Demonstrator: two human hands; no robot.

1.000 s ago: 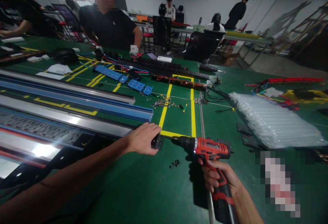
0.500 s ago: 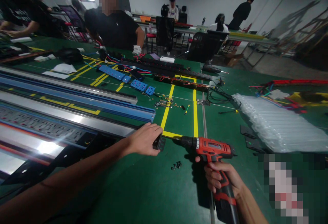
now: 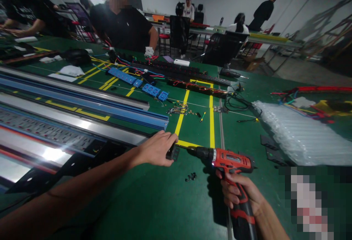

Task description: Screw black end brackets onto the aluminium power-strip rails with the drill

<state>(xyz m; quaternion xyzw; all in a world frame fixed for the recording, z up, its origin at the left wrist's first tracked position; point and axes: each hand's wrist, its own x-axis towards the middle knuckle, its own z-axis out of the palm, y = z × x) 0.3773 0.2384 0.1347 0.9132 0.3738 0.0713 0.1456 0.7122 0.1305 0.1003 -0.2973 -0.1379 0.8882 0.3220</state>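
Note:
My right hand (image 3: 239, 192) is wrapped round the handle of a red and black cordless drill (image 3: 233, 159), its index finger at the trigger. The drill points left, and its thin bit reaches the black end piece (image 3: 173, 152) of a long metal profile (image 3: 115, 133). My left hand (image 3: 158, 148) lies over that end, fingers closed round the end piece, hiding part of the joint. Just below the bit, several small black screws (image 3: 190, 177) lie on the green tabletop (image 3: 154, 203).
Beside the profile lies a blue rail (image 3: 137, 117). Beyond are loose small metal parts (image 3: 180, 110), blue socket modules (image 3: 151, 90) and wired black strips (image 3: 198, 86). Bubble wrap (image 3: 299, 133) and black plates (image 3: 271, 148) lie right. A person (image 3: 123, 27) sits across the table.
My right index finger has drawn in against the trigger, and a small light shows at the drill's front. The whole view has shifted slightly; my left hand keeps its place on the end piece.

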